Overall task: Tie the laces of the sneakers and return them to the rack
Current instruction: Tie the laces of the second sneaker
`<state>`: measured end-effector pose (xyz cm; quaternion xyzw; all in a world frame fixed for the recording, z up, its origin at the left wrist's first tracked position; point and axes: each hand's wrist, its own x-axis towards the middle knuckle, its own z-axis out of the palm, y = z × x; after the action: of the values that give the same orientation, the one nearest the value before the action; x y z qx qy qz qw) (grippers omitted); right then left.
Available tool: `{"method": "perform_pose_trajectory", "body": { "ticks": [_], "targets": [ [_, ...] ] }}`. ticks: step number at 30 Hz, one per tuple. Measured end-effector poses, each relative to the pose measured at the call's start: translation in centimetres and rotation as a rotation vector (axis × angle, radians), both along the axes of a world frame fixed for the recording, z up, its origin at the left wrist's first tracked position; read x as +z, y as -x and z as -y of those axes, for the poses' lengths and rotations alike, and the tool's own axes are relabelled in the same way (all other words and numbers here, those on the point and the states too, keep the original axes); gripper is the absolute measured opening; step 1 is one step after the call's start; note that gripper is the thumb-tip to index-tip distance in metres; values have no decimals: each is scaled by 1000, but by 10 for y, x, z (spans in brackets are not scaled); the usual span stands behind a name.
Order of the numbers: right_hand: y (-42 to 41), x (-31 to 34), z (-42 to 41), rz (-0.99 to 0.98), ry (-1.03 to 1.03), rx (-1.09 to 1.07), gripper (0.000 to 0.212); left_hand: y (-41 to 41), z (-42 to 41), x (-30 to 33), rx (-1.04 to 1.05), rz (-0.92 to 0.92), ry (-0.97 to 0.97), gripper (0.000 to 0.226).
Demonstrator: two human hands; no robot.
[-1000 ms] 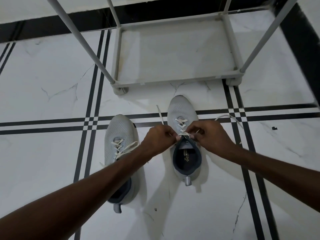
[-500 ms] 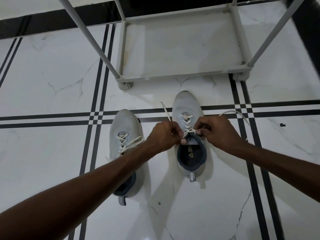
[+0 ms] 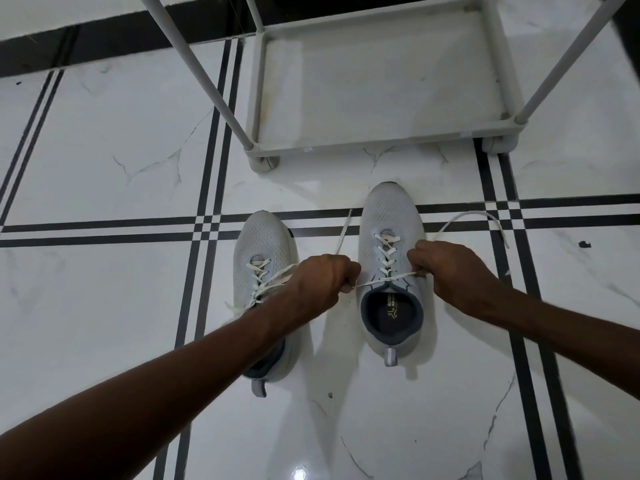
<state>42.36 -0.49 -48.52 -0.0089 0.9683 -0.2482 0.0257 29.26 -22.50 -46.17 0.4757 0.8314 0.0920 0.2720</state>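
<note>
Both forearms reach forward and down over the tiled floor [image 3: 104, 161]; the left hand [image 3: 320, 282] is curled into a fist, knuckles up, pinching one end of the white lace [image 3: 372, 281] just left of the right sneaker [image 3: 393, 271]; the right hand [image 3: 450, 271] is likewise closed, gripping the other end at the shoe's right side; the lace runs taut between them across the tongue, its loose tails trailing outward; the left sneaker [image 3: 263, 258] lies just beside, partly under the left wrist, laces loose; both stand toes toward the rack [image 3: 363, 147], near its front rail.
</note>
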Motion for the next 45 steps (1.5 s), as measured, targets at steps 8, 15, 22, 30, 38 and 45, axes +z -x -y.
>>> {"method": "perform_pose_trajectory", "body": {
  "ticks": [8,15,22,30,38,45],
  "targets": [
    [4,-2,-7,49,63,-63,27,13,-1,2,80,230,1,14],
    [11,39,-32,489,404,-130,10,37,25,22,282,753,-13,9],
    [19,74,-39,571,902,-103,8,43,17,44,408,1074,-261,11],
    [23,48,16,404,1155,-459,17,21,-20,25,676,1148,-402,8],
    [24,54,34,182,979,-509,18,18,-42,10,757,1080,-367,16],
    [37,56,41,90,797,-489,28,27,-41,6,683,1130,-367,20]
  ]
}}
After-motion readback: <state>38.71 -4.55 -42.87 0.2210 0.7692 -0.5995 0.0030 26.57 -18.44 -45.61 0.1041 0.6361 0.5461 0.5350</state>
